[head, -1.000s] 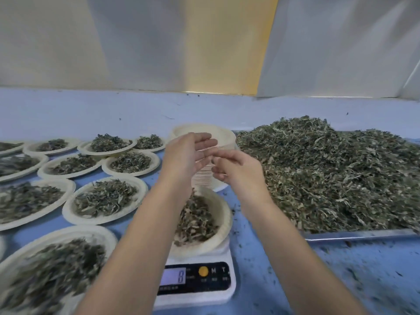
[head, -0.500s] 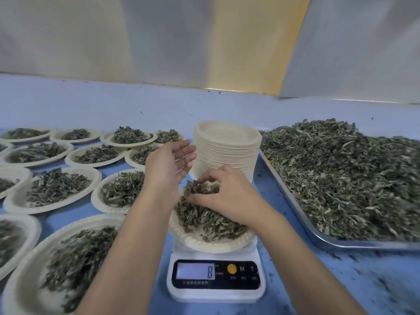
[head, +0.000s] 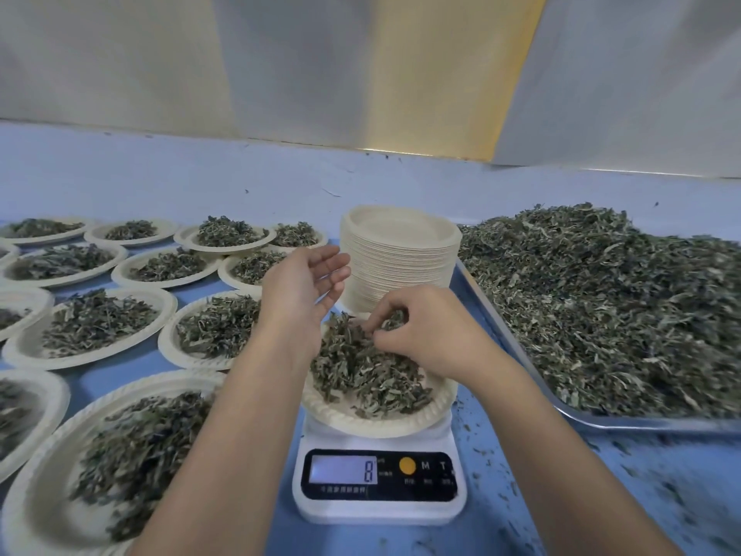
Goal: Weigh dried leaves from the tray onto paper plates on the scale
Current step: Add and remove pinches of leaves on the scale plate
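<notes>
Cream plates (head: 401,234) w/ ridged rims, grey-green leaves (head: 601,307), blue table (head: 521,495), white scale (head: 379,511).

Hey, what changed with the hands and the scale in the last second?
The right hand dropped from in front of the plate stack, where it met the left hand, onto the plate on the scale. Its curled fingers now pinch the leaves there. The left hand stayed raised and open beside the stack. The scale reads 8 as before, and the tray has not moved.
</notes>
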Available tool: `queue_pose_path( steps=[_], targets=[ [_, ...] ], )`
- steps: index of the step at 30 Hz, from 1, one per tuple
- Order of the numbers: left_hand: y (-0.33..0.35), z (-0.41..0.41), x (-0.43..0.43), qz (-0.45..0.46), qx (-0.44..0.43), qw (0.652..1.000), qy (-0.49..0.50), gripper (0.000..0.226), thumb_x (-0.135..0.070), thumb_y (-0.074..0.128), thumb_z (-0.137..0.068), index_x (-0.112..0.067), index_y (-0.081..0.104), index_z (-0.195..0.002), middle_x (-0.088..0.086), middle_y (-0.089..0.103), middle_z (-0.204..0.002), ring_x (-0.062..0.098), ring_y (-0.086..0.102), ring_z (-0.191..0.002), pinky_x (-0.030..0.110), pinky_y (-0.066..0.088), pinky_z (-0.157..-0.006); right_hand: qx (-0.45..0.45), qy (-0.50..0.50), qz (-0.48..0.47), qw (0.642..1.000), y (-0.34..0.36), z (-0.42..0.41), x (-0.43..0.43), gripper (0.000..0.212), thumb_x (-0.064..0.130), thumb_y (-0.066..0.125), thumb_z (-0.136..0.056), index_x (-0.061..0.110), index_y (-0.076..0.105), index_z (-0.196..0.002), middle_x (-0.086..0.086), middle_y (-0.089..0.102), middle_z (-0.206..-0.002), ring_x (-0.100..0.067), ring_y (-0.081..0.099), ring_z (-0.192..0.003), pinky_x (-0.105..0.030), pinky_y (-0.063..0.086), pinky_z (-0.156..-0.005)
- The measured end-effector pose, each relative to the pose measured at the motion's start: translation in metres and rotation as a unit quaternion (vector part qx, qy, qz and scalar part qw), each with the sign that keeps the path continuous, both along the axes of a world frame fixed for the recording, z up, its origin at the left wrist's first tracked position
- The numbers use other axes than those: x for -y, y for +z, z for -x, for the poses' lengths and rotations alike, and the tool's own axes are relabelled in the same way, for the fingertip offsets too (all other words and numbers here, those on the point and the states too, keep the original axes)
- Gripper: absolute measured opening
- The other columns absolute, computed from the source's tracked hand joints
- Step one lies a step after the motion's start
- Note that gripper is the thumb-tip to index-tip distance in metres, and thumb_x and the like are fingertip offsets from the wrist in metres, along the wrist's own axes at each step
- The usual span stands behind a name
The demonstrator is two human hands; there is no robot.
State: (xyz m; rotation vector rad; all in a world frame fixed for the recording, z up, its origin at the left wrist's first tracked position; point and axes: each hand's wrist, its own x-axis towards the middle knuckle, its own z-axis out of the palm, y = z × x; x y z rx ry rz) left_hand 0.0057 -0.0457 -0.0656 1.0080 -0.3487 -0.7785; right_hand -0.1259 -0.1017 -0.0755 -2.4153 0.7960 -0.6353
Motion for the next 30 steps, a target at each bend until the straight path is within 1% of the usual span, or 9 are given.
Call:
queue_pose_path(
  steps=[3,6,8,10,12,16,20,26,30],
  targets=[
    [0.0,0.002,0.001,0.002,-0.02,1.0,-0.018,0.026,-0.011,0.038,-0.096,-0.008,0.063,-0.088,0.003,0.07,-0.077,0.013,0.066,-0.074,0.021,0.051,-0.066,0.103,-0.039,-0.032,0.993,0.004,0.002,0.004,0.013,0.016,0.072,-0.075,0.029,0.071,-0.071,0.014,0.065,-0.059,0.0,0.049,-0.045,-0.012,0.039,-0.046],
    [0.002,0.009,0.004,-0.001,-0.028,0.998,-0.051,0.029,-0.015,0.036,-0.098,-0.007,0.062,-0.088,0.005,0.068,-0.084,0.013,0.063,-0.072,0.021,0.049,-0.063,0.229,-0.049,-0.084,0.969,0.007,-0.001,0.002,0.018,0.013,0.072,-0.076,0.029,0.071,-0.069,0.006,0.069,-0.064,-0.017,0.059,-0.058,-0.035,0.052,-0.062],
    [0.004,0.016,0.005,-0.013,-0.034,0.997,-0.069,0.032,-0.017,0.036,-0.098,-0.007,0.062,-0.083,0.003,0.062,-0.073,0.012,0.052,-0.059,0.022,0.045,-0.057,0.289,-0.059,-0.101,0.95,0.008,-0.005,-0.002,0.021,0.011,0.071,-0.077,0.029,0.071,-0.067,-0.002,0.07,-0.066,-0.02,0.057,-0.061,-0.046,0.053,-0.065],
    [0.006,0.024,0.006,-0.017,-0.058,0.994,-0.092,0.031,-0.022,0.037,-0.098,-0.009,0.059,-0.08,0.002,0.053,-0.065,0.014,0.046,-0.056,0.025,0.045,-0.056,0.332,-0.069,-0.105,0.935,0.008,-0.008,-0.006,0.022,0.009,0.071,-0.078,0.029,0.071,-0.069,0.0,0.072,-0.072,-0.016,0.06,-0.067,-0.045,0.053,-0.071],
    [0.008,0.03,0.004,-0.001,-0.106,0.985,-0.133,0.031,-0.028,0.036,-0.099,-0.01,0.056,-0.085,0.004,0.056,-0.065,0.017,0.054,-0.058,0.027,0.051,-0.056,0.353,-0.072,-0.1,0.927,0.007,-0.01,-0.009,0.018,0.01,0.072,-0.079,0.027,0.072,-0.077,0.006,0.073,-0.081,-0.007,0.065,-0.076,-0.034,0.055,-0.076],
    [0.014,0.038,-0.003,0.031,-0.183,0.964,-0.19,0.04,-0.037,0.033,-0.1,-0.008,0.057,-0.085,0.009,0.062,-0.049,0.02,0.059,-0.037,0.027,0.05,-0.039,0.318,-0.096,-0.026,0.943,0.003,-0.012,-0.013,0.019,0.013,0.072,-0.08,0.024,0.069,-0.096,0.013,0.068,-0.088,0.006,0.059,-0.08,-0.014,0.046,-0.076],
    [0.015,0.037,-0.003,0.024,-0.208,0.965,-0.157,0.035,-0.029,0.038,-0.1,-0.005,0.059,-0.085,0.011,0.064,-0.051,0.021,0.062,-0.039,0.027,0.05,-0.036,0.279,-0.102,0.036,0.954,0.002,-0.014,-0.017,0.03,0.015,0.074,-0.08,0.021,0.059,-0.104,0.015,0.063,-0.085,0.001,0.056,-0.078,-0.018,0.045,-0.073],
    [0.018,0.039,-0.004,0.019,-0.246,0.959,-0.137,0.031,-0.015,0.04,-0.101,0.005,0.051,-0.08,0.015,0.058,-0.049,0.016,0.051,-0.025,0.015,0.034,-0.025,0.208,-0.104,0.142,0.962,-0.005,-0.016,-0.017,0.012,0.02,0.073,-0.08,0.018,0.069,-0.092,0.018,0.06,-0.083,-0.009,0.051,-0.096,-0.017,0.039,-0.075],
    [0.015,0.039,-0.001,0.032,-0.27,0.951,-0.145,0.032,-0.013,0.036,-0.101,0.007,0.053,-0.083,0.017,0.059,-0.05,0.018,0.056,-0.033,0.019,0.039,-0.025,0.165,-0.13,0.215,0.954,-0.008,-0.017,-0.013,0.016,0.031,0.07,-0.083,0.021,0.074,-0.094,0.007,0.066,-0.111,-0.014,0.043,-0.112,-0.021,0.033,-0.091]
  ],
)
